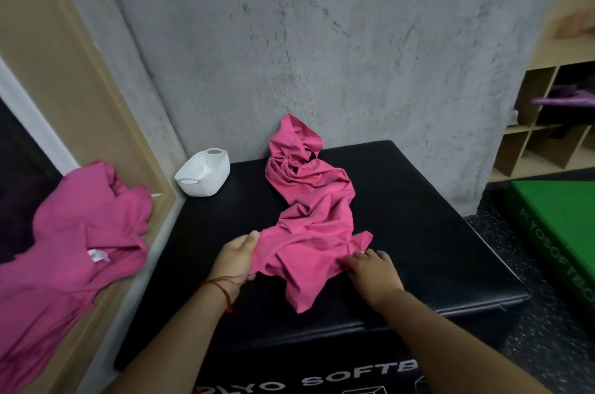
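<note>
Ahead of both hands rises a grey concrete wall (pixel 322 39). Under them lies the black padded box (pixel 428 207). Its front edge runs beneath the forearms and its right edge is well beyond the right hand, with bare top between.

The crumpled pink garment (pixel 315 220) stretches lengthwise from between the hands straight away to the wall. Its far end is propped up against the concrete and its near hem droops toward the wrists.

Far left of the left hand, off the box, hangs a second pink garment (pixel 74 248). Far right of the right hand lies a green box (pixel 560 226).

A white basket (pixel 203 172) stands ahead of the left hand at the box's far left corner, with bare top between.

The left hand (pixel 236 257) grips the garment's near left edge, thumb on top. The right hand (pixel 373 271) has bent fingers on the near right fold; I cannot tell whether it pinches.
</note>
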### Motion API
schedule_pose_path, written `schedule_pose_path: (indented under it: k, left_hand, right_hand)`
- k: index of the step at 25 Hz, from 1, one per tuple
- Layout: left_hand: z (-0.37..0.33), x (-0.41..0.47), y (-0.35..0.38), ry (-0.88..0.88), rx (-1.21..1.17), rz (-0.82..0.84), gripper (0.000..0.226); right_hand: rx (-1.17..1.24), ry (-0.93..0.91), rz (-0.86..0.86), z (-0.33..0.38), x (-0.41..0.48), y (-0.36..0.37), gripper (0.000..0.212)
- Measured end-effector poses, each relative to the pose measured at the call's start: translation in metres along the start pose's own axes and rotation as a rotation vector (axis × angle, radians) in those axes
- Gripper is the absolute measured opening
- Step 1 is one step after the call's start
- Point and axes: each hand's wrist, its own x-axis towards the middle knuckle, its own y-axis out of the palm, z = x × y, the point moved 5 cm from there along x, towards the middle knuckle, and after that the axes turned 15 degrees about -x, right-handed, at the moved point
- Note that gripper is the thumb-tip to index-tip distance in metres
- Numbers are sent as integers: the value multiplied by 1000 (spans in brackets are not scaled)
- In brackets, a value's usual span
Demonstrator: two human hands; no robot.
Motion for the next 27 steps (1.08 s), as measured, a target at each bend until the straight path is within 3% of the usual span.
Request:
schedule_pose_path:
  k: [4, 8, 11, 13, 16, 22, 25, 27]
  left_hand:
    - [5, 7, -57, -18, 230, -144, 42]
    - [33, 8, -106, -127, 223, -307, 33]
    - [60, -5, -123, -269, 197, -291, 16]
    - [70, -18, -119, -315, 142, -227, 13]
    - [76, -22, -109, -263, 126, -208, 9]
    - [40, -6, -144, -124, -79, -420, 23]
    - [25, 1, -168, -133, -154, -473, 30]
    - [30, 6, -159, -139, 36, -437, 20]
  right_hand:
    - [-163, 25, 48, -24, -8, -8, 38]
    - [175, 295, 94, -10, -20, -9, 72]
    - [359, 379, 69, 5, -16, -7, 92]
    - [299, 285, 88, 12, -8, -8, 74]
    - [250, 278, 20, 11, 1, -16, 24]
    - [743, 707, -65, -93, -7, -46, 15]
    - [821, 757, -57, -145, -24, -53, 20]
    - [847, 719, 44, -152, -34, -35, 32]
